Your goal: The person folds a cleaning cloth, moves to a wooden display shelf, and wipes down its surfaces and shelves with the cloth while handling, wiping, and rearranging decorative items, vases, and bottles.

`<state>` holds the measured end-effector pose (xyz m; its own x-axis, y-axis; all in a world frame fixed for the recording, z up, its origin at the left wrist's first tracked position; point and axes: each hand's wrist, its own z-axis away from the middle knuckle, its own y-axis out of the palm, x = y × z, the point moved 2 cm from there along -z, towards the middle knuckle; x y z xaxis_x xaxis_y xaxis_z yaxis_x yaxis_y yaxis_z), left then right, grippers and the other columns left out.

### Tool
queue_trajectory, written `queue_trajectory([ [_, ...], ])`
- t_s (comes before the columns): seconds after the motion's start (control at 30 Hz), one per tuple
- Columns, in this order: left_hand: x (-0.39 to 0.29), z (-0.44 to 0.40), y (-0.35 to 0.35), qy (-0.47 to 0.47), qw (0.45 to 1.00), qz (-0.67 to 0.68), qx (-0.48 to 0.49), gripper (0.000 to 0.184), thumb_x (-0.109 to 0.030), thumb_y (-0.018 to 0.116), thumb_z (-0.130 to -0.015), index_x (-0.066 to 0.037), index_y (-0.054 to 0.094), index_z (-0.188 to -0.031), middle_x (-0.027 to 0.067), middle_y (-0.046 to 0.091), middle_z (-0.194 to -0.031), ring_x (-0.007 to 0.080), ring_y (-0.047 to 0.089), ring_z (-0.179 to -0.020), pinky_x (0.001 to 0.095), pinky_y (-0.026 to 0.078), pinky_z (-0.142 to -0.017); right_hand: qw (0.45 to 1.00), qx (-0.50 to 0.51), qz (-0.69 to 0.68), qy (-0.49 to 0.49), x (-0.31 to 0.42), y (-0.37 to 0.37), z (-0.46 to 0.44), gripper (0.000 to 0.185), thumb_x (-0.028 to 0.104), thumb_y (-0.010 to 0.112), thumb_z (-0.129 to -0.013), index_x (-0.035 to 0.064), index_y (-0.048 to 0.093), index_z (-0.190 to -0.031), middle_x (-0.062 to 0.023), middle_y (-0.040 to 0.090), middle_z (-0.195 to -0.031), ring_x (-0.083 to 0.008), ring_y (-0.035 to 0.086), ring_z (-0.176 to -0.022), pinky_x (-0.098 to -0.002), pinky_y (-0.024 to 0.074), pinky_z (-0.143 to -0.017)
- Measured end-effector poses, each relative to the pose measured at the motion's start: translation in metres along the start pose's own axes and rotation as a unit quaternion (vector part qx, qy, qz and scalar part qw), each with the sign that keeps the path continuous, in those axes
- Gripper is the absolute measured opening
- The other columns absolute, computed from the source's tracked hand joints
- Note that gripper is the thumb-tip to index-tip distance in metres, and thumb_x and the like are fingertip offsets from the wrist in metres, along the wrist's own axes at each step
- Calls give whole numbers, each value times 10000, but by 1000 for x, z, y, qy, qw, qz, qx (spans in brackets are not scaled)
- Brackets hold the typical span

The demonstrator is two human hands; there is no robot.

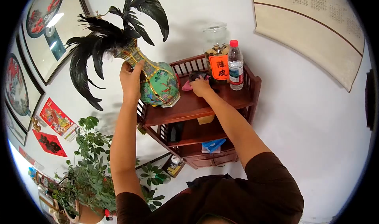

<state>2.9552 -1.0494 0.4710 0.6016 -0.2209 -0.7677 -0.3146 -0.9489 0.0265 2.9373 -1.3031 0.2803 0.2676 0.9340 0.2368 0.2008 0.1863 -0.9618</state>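
Note:
My left hand point(131, 81) is wrapped round the neck of a green and gold patterned vase point(161, 85), which leans to the left over the shelf's left side. Black feathers point(103, 40) spread from the vase's mouth. On the top board of a dark red wooden shelf point(197, 102), my right hand point(202, 87) is closed on a pink cloth point(187, 85); part of the cloth is hidden under the fingers. A dark thing I cannot make out lies just behind that hand. Beside it stand a glass jar point(213, 52) with an orange label and a water bottle point(236, 70) with a red cap.
Low railings edge the shelf top. A blue plastic bag point(213, 145) lies on a lower board. Leafy potted plants point(92, 176) stand at lower left. Framed pictures point(59, 62) hang on the left wall, and a calendar scroll point(312, 30) hangs at upper right.

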Motion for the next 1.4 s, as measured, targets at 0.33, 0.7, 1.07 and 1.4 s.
queue_trajectory([
  [0.33,35,-7,48,32,998,24,39,416,-239,741,-857,71,586,-1086,119,651,-998,151,577,-848,283,465,-773,990,-96,24,-97,-16,3,93,334,163,523,-912,216,722,-1174,-142,677,-1173,-386,511,-1269,-606,452,-937],
  [0.7,122,-53,129,63,997,-16,51,528,-295,769,-818,78,589,-1146,195,689,-1049,255,653,-921,347,494,-846,985,-149,0,-86,-24,-16,164,307,110,551,-863,113,693,-1135,-186,660,-1165,-403,528,-1265,-596,428,-977],
  [1.07,156,-58,151,55,992,-60,95,481,-260,731,-859,86,576,-1155,167,677,-1078,209,627,-939,327,483,-854,981,-174,1,-85,-24,-12,164,316,117,536,-874,138,688,-1150,-169,657,-1172,-397,521,-1283,-588,413,-995],
  [1.4,159,-51,153,61,987,-98,109,493,-267,743,-837,77,595,-1158,188,690,-1083,251,649,-958,351,491,-864,984,-160,-3,-82,-23,-14,164,323,121,508,-887,127,687,-1155,-186,647,-1206,-401,512,-1293,-595,388,-1026],
])
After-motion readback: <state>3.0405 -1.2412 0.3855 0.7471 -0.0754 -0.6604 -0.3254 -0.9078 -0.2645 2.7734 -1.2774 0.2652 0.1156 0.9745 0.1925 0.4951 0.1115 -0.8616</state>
